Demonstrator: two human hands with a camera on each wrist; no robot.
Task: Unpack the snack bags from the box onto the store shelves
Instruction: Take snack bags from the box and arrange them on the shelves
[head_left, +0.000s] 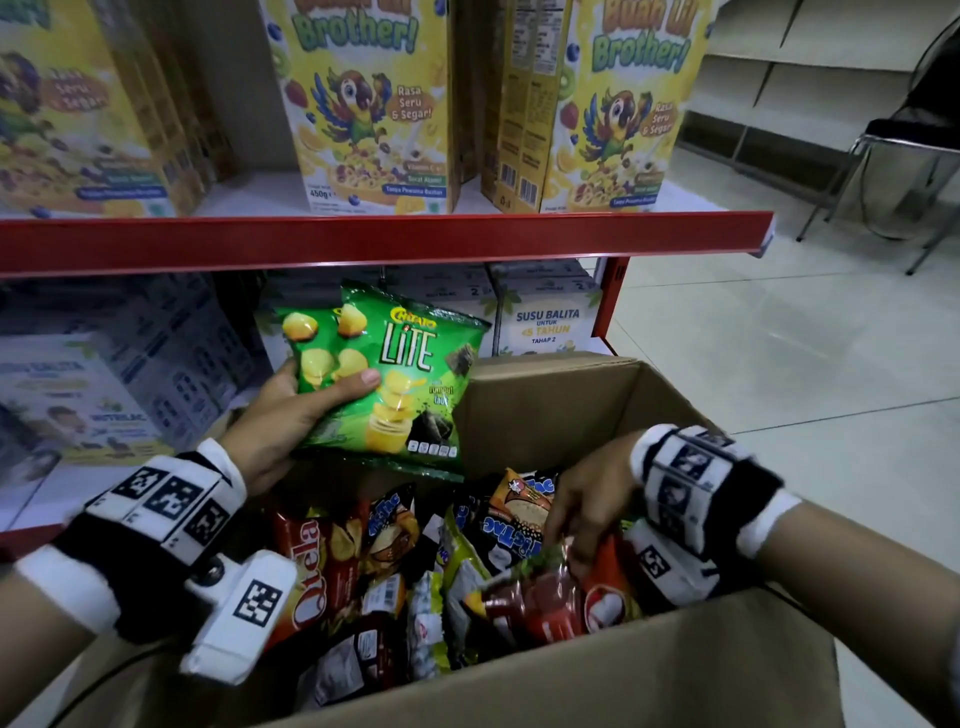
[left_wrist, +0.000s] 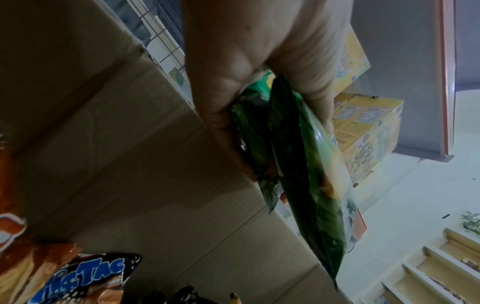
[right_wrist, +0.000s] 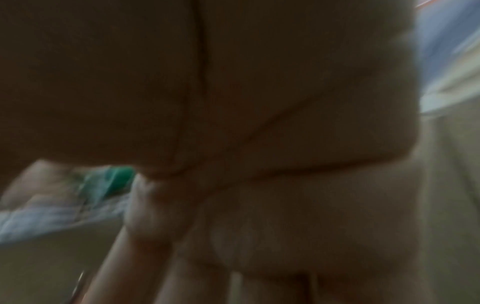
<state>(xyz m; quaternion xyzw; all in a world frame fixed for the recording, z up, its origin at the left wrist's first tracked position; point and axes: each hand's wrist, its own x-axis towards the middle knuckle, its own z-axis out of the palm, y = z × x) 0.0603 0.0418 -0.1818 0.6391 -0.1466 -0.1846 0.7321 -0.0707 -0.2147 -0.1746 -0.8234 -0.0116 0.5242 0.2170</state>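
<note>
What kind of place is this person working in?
Most likely a small grocery store or minimart. Identical cereal boxes stand in rows on a red-edged shelf, milk cartons fill the shelf below, and an open box of snack bags is being unpacked.

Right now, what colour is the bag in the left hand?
Green, with yellow chips printed on it; the green bag in the left hand shows best in the head view.
</note>
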